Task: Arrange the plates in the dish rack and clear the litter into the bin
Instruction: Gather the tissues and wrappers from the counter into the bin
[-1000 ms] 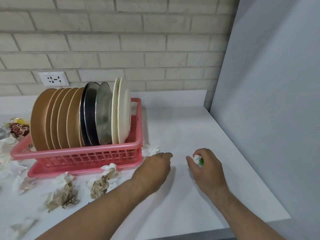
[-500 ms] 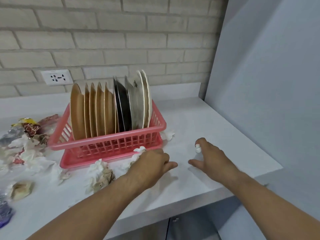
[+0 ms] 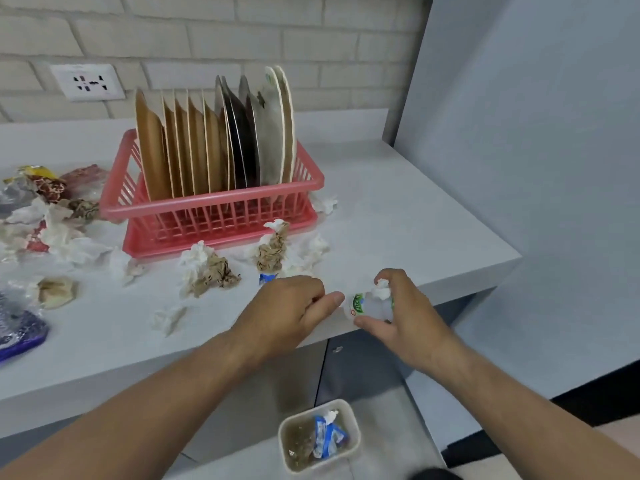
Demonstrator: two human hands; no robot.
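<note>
Plates stand upright on edge in the pink dish rack, in one row: brown ones at the left, dark and metallic ones in the middle, cream ones at the right. The rack sits on the pale surface against a brick wall, below and to the right of a wall socket.

Litter lies around the rack. A mixed pile of wrappers and tissues lies to its left. Two wads of white tissue and brown paper sit just in front of it. A single tissue lies nearer the front edge, and another tissue touches the rack's right corner. A purple packet lies at the far left edge of the view.

Both hands are at the front edge of the surface, close together. The right hand has its grip closed round a crumpled white tissue and a small green-labelled wrapper, thumb beneath and fingers above. The left hand has its fingers curled under and its thumb pointing toward that wrapper. Whether its grip encloses anything cannot be told. A blue scrap lies just beyond its knuckles.

The bin, a small pale tub, stands on the floor below the hands. It contains a blue and white wrapper.
</note>
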